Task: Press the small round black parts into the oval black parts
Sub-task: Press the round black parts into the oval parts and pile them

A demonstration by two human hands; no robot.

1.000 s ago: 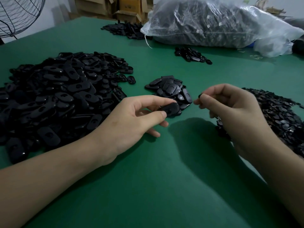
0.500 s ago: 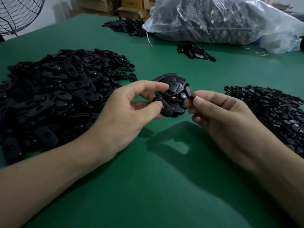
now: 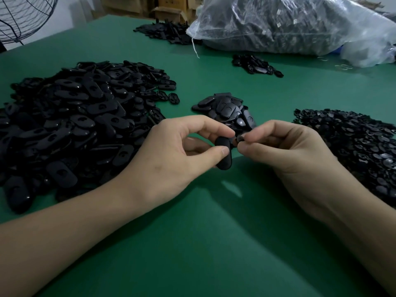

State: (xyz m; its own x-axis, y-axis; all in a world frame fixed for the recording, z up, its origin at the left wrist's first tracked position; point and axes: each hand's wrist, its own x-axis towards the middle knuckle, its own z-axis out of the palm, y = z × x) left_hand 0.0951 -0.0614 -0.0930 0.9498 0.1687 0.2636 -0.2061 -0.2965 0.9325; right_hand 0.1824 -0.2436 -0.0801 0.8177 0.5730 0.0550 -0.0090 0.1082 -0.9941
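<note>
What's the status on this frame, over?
Left hand holds oval part. Right hand pinches small round part beside it, not yet seated. Nothing between them.

Kinda dim overall, light seems to come from up ahead since the left hand (image 3: pixel 171 159) and right hand (image 3: pixel 285 153) drop soft dark shadows toward the camera on the matte green tabletop (image 3: pixel 192 254), the crinkly clear plastic bag (image 3: pixel 300 24) glares white, edges bend fisheye-style.

Head-worn wide-angle view, forward and down, close over left hand (image 3: pixel 171 159), right hand (image 3: pixel 285 155) and table (image 3: pixel 192 243).
</note>
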